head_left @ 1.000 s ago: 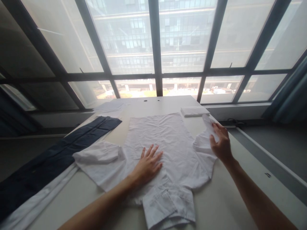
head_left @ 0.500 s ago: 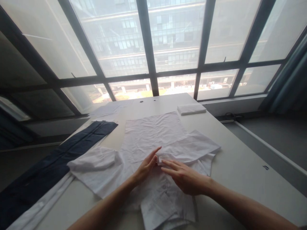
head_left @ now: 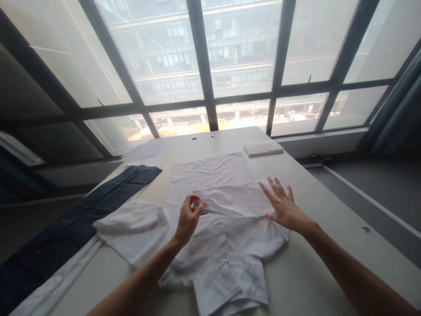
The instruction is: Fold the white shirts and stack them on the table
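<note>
A white shirt (head_left: 217, 175) lies spread on the table, its collar (head_left: 226, 285) toward me. One sleeve (head_left: 237, 199) is laid across the body. At that sleeve's end my left hand (head_left: 190, 215) is closed in a pinch on the fabric. My right hand (head_left: 281, 204) has its fingers spread over the sleeve's other end, near the shirt's right side; whether the whole palm touches the cloth I cannot tell. The other sleeve (head_left: 131, 221) lies bunched out to the left.
Dark blue trousers (head_left: 75, 224) lie along the table's left side, with white fabric (head_left: 62, 281) beside them. A folded white cloth (head_left: 263, 149) sits at the back right of the white table (head_left: 329, 245). Large windows (head_left: 241, 48) stand behind it.
My left hand has moved left with the sleeve's end, pulling the sleeve straighter across the shirt. The right hand has moved right and away from me, and its fingers have spread.
</note>
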The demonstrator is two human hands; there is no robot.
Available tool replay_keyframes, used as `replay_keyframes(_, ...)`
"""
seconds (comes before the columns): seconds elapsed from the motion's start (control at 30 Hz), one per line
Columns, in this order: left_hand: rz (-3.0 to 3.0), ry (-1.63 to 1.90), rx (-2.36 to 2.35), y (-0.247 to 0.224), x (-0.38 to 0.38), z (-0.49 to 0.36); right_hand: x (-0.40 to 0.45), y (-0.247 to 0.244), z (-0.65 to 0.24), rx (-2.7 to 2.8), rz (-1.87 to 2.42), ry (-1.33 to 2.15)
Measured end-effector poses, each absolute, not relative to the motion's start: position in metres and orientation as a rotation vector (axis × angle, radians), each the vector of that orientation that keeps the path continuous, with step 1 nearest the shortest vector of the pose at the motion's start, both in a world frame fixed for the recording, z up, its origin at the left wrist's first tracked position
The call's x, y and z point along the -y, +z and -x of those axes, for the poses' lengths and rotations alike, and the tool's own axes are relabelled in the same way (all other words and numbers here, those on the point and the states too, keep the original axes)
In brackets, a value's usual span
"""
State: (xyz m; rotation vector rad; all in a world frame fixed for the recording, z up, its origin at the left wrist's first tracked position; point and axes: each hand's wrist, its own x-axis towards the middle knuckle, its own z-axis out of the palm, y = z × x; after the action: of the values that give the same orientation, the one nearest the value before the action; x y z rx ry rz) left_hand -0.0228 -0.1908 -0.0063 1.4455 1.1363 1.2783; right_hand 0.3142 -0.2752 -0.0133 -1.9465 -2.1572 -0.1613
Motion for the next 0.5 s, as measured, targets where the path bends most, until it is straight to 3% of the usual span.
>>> replay_keyframes(0.5, -1.017, 1.638, -1.063, 0.06, 0.135, 0.078, 0.274, -0.031, -0.322, 2.101, 1.948, -0.105)
